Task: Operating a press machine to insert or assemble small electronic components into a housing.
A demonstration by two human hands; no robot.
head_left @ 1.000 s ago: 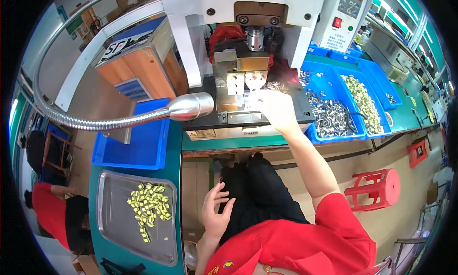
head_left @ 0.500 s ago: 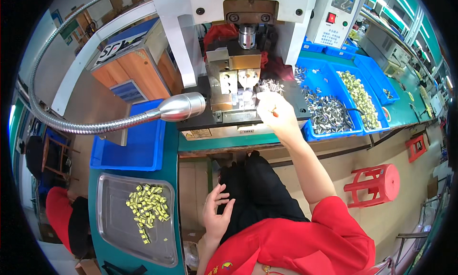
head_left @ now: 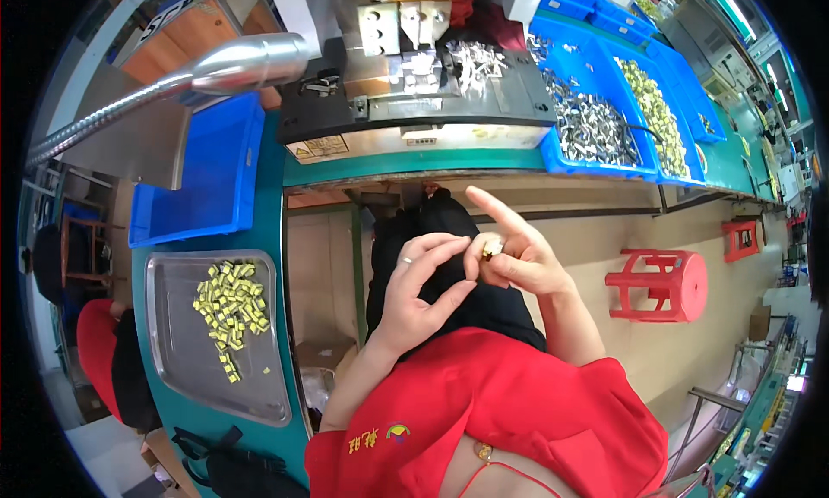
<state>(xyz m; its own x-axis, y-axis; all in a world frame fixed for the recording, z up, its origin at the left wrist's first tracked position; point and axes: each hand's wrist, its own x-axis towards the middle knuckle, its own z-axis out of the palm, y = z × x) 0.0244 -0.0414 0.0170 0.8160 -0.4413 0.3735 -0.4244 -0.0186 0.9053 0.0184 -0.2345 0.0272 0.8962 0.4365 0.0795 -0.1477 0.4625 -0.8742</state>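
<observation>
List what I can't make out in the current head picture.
All in the head view:
Small shiny piece in the right hand: full shape, partly hidden by the fingers.
Left hand: whether it touches that piece, too small to tell.
Machine: upper part, cut off by the top edge.
Metal pieces in the blue bin: count, too small and overlapping.

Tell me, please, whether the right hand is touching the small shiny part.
Touching: the head view shows the small shiny part held in the right hand, between thumb and curled fingers.
</observation>
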